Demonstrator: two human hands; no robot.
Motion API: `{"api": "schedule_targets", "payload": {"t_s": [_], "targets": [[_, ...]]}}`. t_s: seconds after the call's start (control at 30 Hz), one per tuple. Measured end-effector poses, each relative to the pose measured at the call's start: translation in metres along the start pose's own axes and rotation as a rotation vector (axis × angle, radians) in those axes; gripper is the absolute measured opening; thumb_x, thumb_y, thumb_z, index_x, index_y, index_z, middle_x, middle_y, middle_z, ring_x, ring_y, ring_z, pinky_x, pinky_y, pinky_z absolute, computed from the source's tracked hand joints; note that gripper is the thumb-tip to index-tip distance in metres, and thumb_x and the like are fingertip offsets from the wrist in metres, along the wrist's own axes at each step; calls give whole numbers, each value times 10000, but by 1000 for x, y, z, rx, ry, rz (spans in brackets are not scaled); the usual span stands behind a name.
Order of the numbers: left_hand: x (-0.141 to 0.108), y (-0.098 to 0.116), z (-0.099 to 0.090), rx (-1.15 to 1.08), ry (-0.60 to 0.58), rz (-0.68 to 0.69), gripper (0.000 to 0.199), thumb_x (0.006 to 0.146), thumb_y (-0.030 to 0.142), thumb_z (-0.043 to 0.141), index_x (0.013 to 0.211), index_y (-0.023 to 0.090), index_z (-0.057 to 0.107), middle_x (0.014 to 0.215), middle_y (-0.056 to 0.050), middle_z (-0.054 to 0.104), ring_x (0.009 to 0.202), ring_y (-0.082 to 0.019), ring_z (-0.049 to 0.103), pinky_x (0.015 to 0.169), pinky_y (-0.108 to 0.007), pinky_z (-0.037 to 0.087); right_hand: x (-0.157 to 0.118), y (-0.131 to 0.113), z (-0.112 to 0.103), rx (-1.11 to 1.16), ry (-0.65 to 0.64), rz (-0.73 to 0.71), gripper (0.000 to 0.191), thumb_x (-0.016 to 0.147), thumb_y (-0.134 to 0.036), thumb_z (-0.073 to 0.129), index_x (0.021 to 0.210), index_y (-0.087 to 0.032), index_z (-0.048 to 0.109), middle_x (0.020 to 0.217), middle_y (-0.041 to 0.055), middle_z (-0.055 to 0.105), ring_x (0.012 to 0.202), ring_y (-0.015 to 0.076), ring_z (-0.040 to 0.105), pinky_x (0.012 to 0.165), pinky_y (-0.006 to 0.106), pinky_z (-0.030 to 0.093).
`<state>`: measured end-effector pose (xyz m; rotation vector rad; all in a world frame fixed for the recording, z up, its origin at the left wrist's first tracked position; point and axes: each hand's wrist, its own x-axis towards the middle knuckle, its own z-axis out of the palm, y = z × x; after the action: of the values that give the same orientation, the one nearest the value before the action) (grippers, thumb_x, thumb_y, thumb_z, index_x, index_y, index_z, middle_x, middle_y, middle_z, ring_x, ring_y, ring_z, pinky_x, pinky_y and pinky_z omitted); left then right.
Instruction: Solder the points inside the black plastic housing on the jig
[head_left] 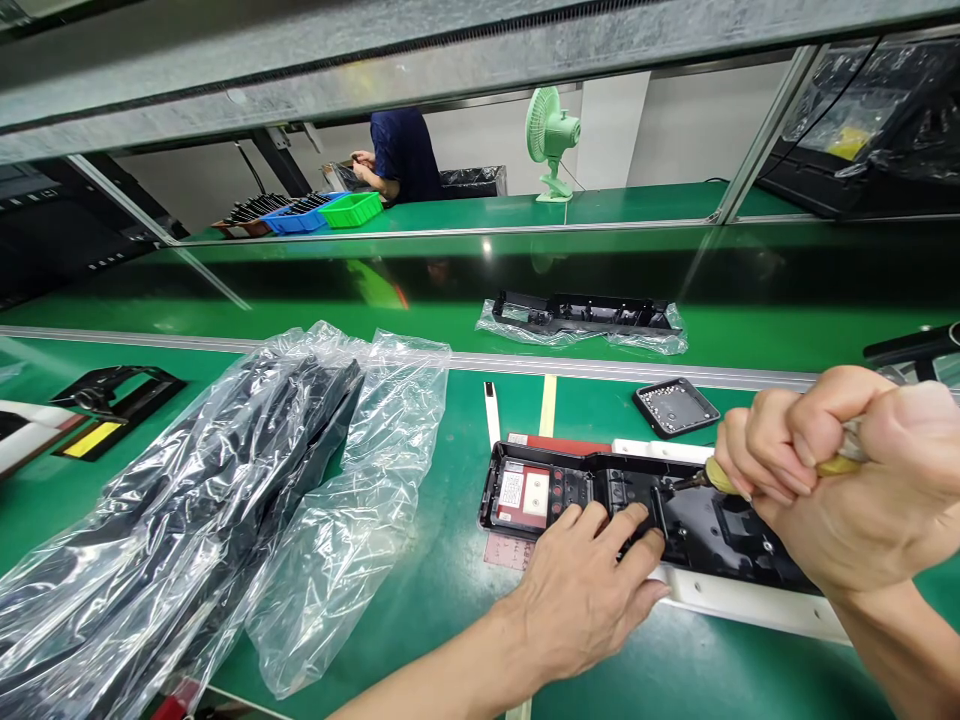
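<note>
A long black plastic housing [727,525] lies open side up in a white fixture [750,603] on the green bench. My left hand [581,590] rests across its near edge, fingers spread and pressing on the plastic. In my right fist [840,470] is a screwdriver with a yellowish handle [721,476]. Its shaft [688,483] slants down to the left, and the tip is inside the housing near a cross rib; I cannot tell whether it sits on a screw. Behind the housing stands a small black tray [676,408] with many tiny screws.
Plastic-bagged black parts [247,480] cover the bench at left, beside a black frame [120,395]. Another black housing [585,313] lies on clear film beyond the metal rail. Farther back are blue and green bins [351,210], a green fan [551,140] and a person [405,155].
</note>
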<state>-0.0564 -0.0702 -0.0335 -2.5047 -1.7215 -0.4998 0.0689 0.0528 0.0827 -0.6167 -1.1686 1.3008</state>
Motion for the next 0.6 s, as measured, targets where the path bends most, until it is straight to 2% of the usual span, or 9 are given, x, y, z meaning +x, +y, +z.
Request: {"api": "schedule_targets", "payload": {"t_s": [0.6], "targets": [[-1,0,1,-8,1,1,413,1078,460,396,1368,216,561,1486,-16,522,976,-216,535,792,-381,474,0,2,-3,-8,-33,-21,456,720,-449,713,462,-201,430,352,-38,325,280,92,296,274,246,275]]}}
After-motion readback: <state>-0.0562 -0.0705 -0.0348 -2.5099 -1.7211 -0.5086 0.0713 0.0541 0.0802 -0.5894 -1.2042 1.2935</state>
